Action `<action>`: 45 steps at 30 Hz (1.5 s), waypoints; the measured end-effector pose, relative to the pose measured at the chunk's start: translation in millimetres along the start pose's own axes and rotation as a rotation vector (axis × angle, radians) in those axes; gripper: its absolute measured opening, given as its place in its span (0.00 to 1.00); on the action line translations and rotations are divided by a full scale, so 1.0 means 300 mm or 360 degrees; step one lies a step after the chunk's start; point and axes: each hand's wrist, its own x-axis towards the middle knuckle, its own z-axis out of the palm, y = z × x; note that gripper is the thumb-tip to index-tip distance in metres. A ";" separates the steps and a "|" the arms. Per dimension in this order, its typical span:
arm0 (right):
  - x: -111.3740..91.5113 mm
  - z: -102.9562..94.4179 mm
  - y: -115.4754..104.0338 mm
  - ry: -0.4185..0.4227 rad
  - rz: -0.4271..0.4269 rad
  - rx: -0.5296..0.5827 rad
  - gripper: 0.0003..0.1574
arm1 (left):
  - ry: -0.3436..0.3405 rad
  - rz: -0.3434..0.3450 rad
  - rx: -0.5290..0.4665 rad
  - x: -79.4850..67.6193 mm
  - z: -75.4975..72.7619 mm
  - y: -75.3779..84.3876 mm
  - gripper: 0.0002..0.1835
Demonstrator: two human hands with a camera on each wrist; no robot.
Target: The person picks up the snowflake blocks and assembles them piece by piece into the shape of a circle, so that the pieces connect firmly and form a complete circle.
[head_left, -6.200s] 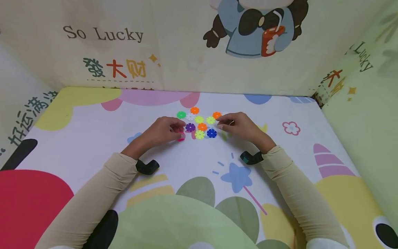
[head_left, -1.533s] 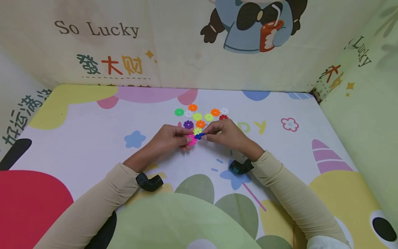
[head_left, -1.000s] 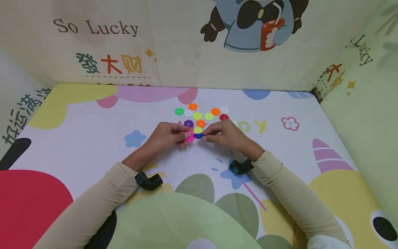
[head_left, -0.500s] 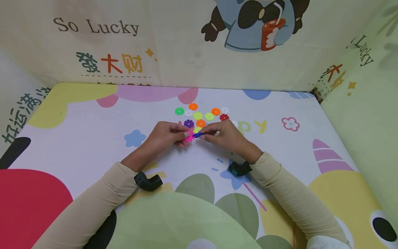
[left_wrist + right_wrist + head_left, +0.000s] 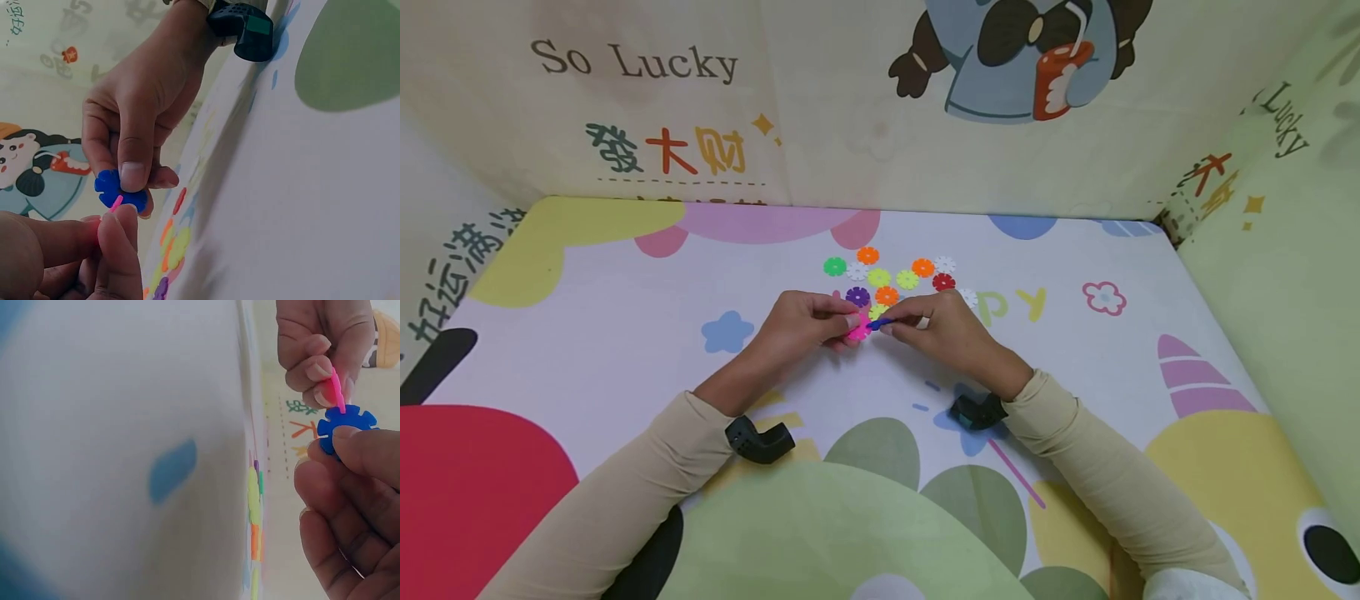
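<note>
Pink disc, blue disc, crosswise.
Left hand pinches pink, right hand blue, likely so they meet notch-to-notch.

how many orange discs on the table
3: one orange disc near the green disc, another near the red disc, a third near the purple disc; left hand or right hand may hide more.

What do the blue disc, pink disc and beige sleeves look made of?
Blue disc: probably moulded plastic, dull finish; crisp, even notches, one solid colour.
Pink disc: likely plastic too, finish hard to tell; thin edge, even bright colour.
Beige sleeves: apparently matte cloth; soft creases, weave not visible.
</note>
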 end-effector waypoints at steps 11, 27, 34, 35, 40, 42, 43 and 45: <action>-0.007 0.010 -0.007 0.0087 -0.0178 -0.0049 0.08 | 0.0033 0.0091 -0.0120 0.001 0.012 -0.005 0.11; 0.000 -0.003 -0.010 -0.0021 -0.0064 -0.0061 0.08 | -0.0143 -0.0028 0.0085 0.003 -0.005 -0.003 0.14; 0.007 -0.013 0.004 0.0031 -0.0071 -0.0013 0.09 | -0.0198 -0.0030 0.0054 0.012 -0.012 -0.006 0.17; 0.008 -0.013 0.006 0.0021 -0.0069 -0.0006 0.10 | -0.0204 -0.0038 0.0044 0.011 -0.011 -0.005 0.18; 0.009 -0.018 0.014 -0.0050 -0.0044 0.0018 0.13 | -0.0223 -0.0043 0.0031 0.007 -0.007 -0.001 0.19; 0.008 -0.021 0.018 -0.0078 -0.0023 0.0017 0.13 | -0.0223 -0.0043 0.0022 0.006 -0.005 -0.002 0.18; 0.007 -0.023 0.020 -0.0093 -0.0008 0.0011 0.13 | -0.0224 -0.0045 0.0015 0.006 -0.005 -0.002 0.18; 0.007 -0.027 0.024 -0.0110 0.0023 -0.0018 0.13 | -0.0223 -0.0061 -0.0015 0.005 -0.003 -0.003 0.17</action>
